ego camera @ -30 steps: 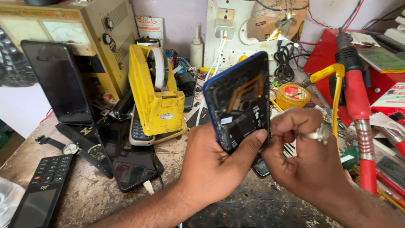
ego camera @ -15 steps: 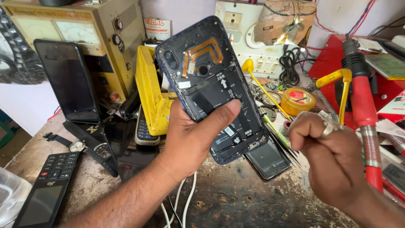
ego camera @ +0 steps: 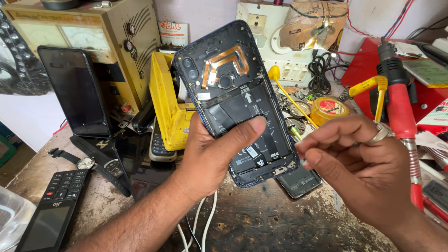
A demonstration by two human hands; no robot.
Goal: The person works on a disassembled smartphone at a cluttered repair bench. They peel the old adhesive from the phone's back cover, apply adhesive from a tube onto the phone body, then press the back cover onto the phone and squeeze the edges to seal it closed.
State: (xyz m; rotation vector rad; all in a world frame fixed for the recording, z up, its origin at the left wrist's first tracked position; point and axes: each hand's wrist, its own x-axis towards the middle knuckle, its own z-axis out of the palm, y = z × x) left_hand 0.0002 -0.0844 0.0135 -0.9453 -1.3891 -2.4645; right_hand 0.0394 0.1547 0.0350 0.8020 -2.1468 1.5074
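Note:
My left hand (ego camera: 210,156) grips an opened smartphone (ego camera: 233,93) with its back cover off, held upright above the bench, thumb pressed across its black battery. Copper flex strips and the camera lenses show at its upper end. My right hand (ego camera: 359,163), with a ring on one finger, sits just right of the phone's lower edge, fingertips pinched together close to the frame; whatever they pinch is too small to make out. A dark flat phone part (ego camera: 298,182) lies on the bench under the phone.
A yellow tape dispenser (ego camera: 170,105) and a beige bench power supply (ego camera: 93,46) stand behind. A keypad phone (ego camera: 51,210), a wristwatch (ego camera: 86,163) and a black phone (ego camera: 74,91) lie left. A red hot-air tool (ego camera: 401,112), yellow tape roll (ego camera: 329,107) and switchboard (ego camera: 280,42) are right.
My left hand has turned the phone from edge-on so that its open back faces me and raised it closer. My right hand has shifted from the phone's side to beside its lower edge.

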